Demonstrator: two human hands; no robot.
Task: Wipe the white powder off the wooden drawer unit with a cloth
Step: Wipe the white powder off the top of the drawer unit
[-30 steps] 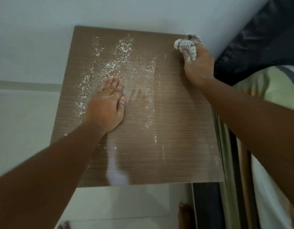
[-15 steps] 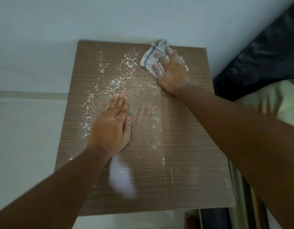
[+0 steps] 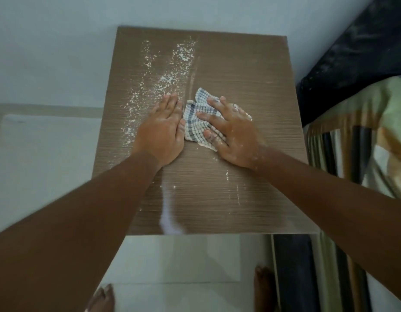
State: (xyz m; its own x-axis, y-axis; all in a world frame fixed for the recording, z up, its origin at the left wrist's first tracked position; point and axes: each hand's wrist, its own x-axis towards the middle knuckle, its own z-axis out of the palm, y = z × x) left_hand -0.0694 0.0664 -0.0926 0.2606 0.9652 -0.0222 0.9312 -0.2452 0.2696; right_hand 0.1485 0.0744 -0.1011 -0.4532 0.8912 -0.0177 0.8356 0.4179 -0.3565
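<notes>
- Fingers (image 3: pixel 171 104) of the left hand (image 3: pixel 162 134) lie straight and pressed together, palm flat on the top of the wooden drawer unit (image 3: pixel 240 70), pointing toward the far wall; they grip nothing.
- White powder (image 3: pixel 165 79) lies in two loose streaks running from the far edge toward the near left, mostly left of the left hand; a few specks (image 3: pixel 227 175) sit nearer, below the right wrist.
- One cloth (image 3: pixel 195 122), white with a dark grid check, lies crumpled near the middle of the top, between the two hands and touching the left hand's inner edge. Its long axis runs from far left to near right.
- Right hand (image 3: pixel 234 136) presses down on the cloth, fingers spread across it and dusted with powder, pointing up and left.
- One drawer unit is visible, only its top, long axis running away from the viewer.
- Two bare feet show on the pale floor (image 3: pixel 183 260) below the near edge.
- Striped bedding (image 3: pixel 361 140) lies at far right.
- No writing or brand is legible anywhere.
</notes>
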